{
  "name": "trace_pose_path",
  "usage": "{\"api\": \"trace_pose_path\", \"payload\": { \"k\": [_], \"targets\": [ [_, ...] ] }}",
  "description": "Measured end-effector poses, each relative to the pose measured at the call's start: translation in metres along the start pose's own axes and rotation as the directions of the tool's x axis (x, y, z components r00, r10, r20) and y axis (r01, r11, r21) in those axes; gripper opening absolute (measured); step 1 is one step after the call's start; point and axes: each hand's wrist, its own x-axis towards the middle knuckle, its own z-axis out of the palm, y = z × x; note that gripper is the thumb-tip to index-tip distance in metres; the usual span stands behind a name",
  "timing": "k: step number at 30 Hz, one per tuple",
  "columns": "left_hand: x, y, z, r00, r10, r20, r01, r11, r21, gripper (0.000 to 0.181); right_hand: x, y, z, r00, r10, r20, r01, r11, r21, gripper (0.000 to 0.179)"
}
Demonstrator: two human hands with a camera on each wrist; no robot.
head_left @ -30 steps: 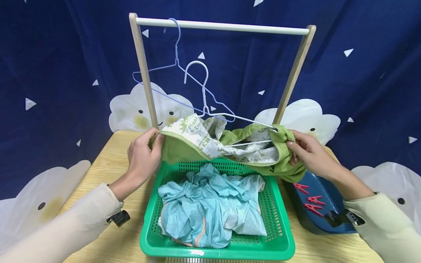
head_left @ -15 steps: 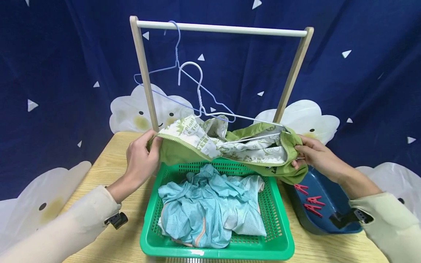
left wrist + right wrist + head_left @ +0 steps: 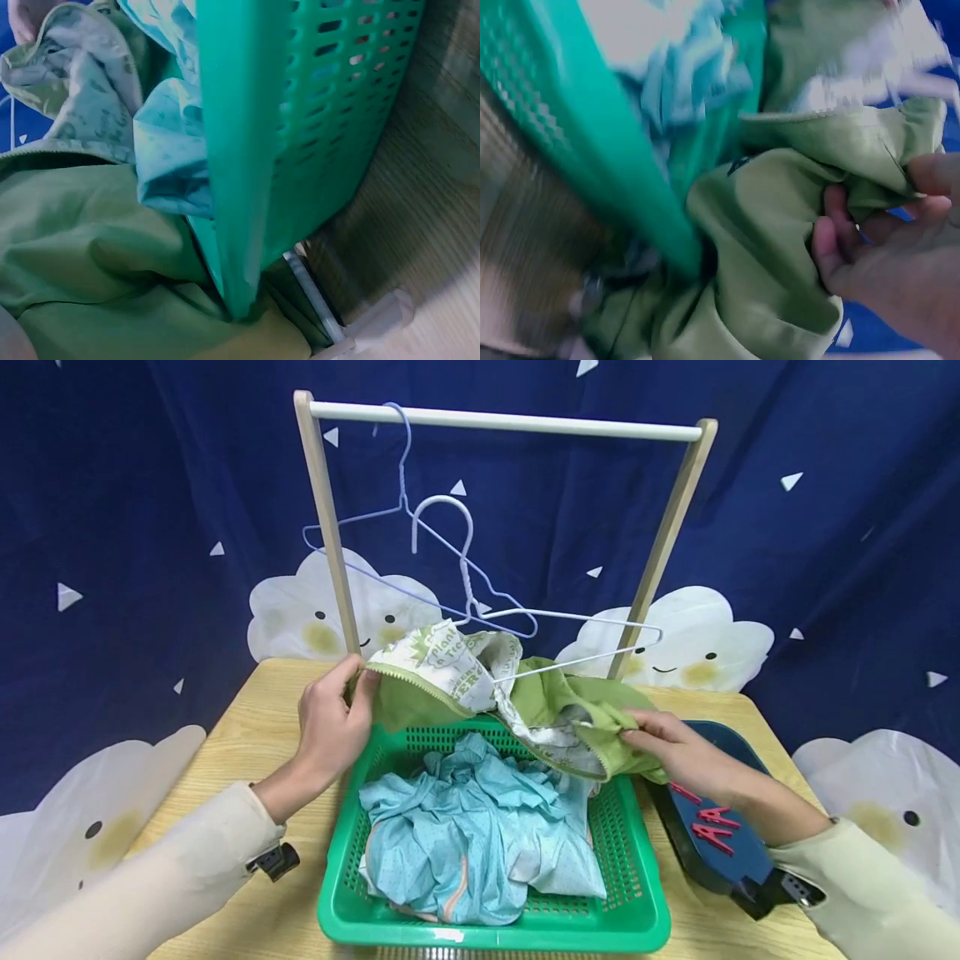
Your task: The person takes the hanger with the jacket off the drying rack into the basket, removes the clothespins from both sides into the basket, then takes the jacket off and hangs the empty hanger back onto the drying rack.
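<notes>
A green zip jacket (image 3: 420, 697) with a white printed lining stretches between both hands, above the basket's far side. My left hand (image 3: 333, 710) grips its left front edge by the zip. On the right, my right hand (image 3: 678, 747) pinches the other side of the jacket, its fingers also seen around the cloth in the right wrist view. A white hanger (image 3: 570, 614) stands with its hook up; its left part is inside the jacket, while its right arm lies bare above the cloth, apart from the right hand.
A green basket (image 3: 330, 893) below holds a crumpled light-blue garment (image 3: 465, 827). At right, a dark blue tub (image 3: 738, 739) contains red clothespins (image 3: 712, 837). Behind stands a rack with a white bar (image 3: 510, 420), where a blue hanger (image 3: 402, 468) hangs near the left post.
The right side of the jacket has come off the hanger's right arm, which now shows bare. My right hand has moved left and down with the cloth. The left hand stays nearly in place.
</notes>
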Motion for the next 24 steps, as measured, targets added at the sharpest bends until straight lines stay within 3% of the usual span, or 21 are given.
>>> {"api": "trace_pose_path", "payload": {
  "k": [3,6,10,14,21,24],
  "targets": [
    [0.0,0.003,0.002,1.0,0.007,0.004,-0.007,1.0,-0.01,0.033,0.008,-0.009,0.022,0.989,-0.104,0.101,0.115,0.988,-0.107,0.032],
    [-0.001,0.006,0.003,1.0,0.008,0.026,-0.008,1.0,-0.013,0.03,0.017,-0.012,0.041,0.978,-0.09,0.19,0.134,0.963,-0.235,0.033],
    [-0.002,0.007,0.004,0.996,0.037,0.076,-0.036,0.999,-0.021,0.031,0.028,-0.012,0.062,0.95,0.045,0.309,0.08,0.922,-0.378,0.037],
    [-0.003,0.007,0.004,0.988,0.1,0.115,-0.095,0.995,-0.043,0.034,0.039,-0.012,0.075,0.897,0.195,0.398,0.038,0.861,-0.508,0.042],
    [-0.002,0.004,0.004,0.973,0.171,0.154,-0.165,0.985,-0.055,0.035,0.052,-0.009,0.089,0.801,0.439,0.407,-0.065,0.74,-0.67,0.064],
    [-0.002,0.003,0.004,0.97,0.179,0.165,-0.173,0.984,-0.053,0.029,0.056,-0.005,0.092,0.766,0.503,0.401,-0.098,0.707,-0.7,0.072]
  ]
}}
